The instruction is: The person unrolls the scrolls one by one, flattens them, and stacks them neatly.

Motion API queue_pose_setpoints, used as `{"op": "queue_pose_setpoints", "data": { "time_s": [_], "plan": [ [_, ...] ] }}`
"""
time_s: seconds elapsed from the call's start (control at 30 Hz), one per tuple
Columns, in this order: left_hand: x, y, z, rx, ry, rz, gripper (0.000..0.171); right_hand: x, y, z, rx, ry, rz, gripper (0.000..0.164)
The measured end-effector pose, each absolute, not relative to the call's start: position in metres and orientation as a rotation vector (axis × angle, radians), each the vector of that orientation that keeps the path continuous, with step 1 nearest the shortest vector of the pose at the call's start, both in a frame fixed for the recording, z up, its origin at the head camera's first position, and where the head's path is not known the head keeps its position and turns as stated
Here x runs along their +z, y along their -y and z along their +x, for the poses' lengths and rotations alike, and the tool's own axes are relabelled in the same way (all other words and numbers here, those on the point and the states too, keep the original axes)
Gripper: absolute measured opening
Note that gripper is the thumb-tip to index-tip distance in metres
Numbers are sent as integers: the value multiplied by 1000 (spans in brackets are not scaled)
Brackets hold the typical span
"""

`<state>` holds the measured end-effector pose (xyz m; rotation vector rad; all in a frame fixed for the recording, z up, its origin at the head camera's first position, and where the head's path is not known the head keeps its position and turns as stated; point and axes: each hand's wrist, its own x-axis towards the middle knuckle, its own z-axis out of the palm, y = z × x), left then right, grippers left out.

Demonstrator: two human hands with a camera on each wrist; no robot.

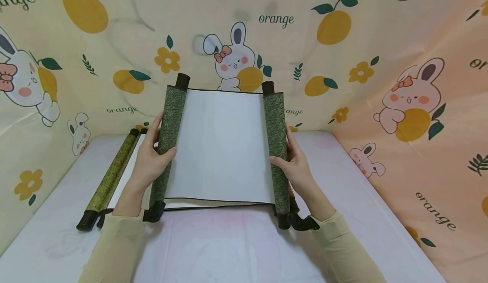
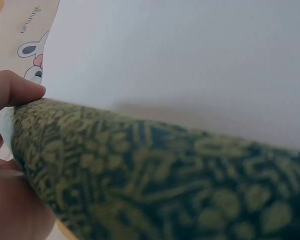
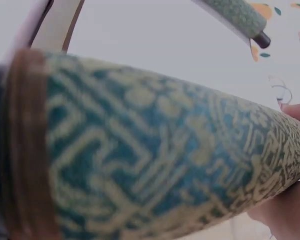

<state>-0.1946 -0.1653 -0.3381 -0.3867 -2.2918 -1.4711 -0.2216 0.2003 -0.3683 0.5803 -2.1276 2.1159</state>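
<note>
A partly unrolled scroll (image 1: 225, 147) with blank white paper stands tilted up toward me in the head view. Dark green patterned rolls with black end knobs run along its two sides. My left hand (image 1: 150, 162) grips the left roll (image 1: 171, 122), thumb in front and fingers behind. On the other side my right hand (image 1: 297, 166) holds the right roll (image 1: 277, 147) the same way. The left wrist view shows the thumb (image 2: 27, 90) on the roll's edge. Up close in the right wrist view, the patterned roll (image 3: 165, 145) has a brown band by its dark end.
Another scroll with yellow-green rolls (image 1: 110, 177) lies on the white table (image 1: 213, 249), left of my left arm. Behind the table hangs a cream cloth (image 1: 236, 3) printed with rabbits and oranges. It continues along both sides. Black wrist straps (image 1: 303, 223) sit at my sleeves.
</note>
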Motion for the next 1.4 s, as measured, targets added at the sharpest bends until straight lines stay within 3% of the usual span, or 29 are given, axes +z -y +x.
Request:
{"op": "queue_pose_setpoints", "data": {
  "time_s": [0.67,0.93,1.13,1.4],
  "plan": [
    [-333,178,-193,-1460,2221,-388,83,-362,-210,-224,1952,2108,608,81],
    [-341,181,-202,-1488,2222,-420,85,-347,-199,-208,1981,2170,541,78],
    [-358,189,-217,-1437,2279,-403,90,-351,-197,-207,1873,2215,536,88],
    [-342,183,-203,-1405,2211,-360,85,-352,-196,-206,1762,2239,477,86]
  ]
}}
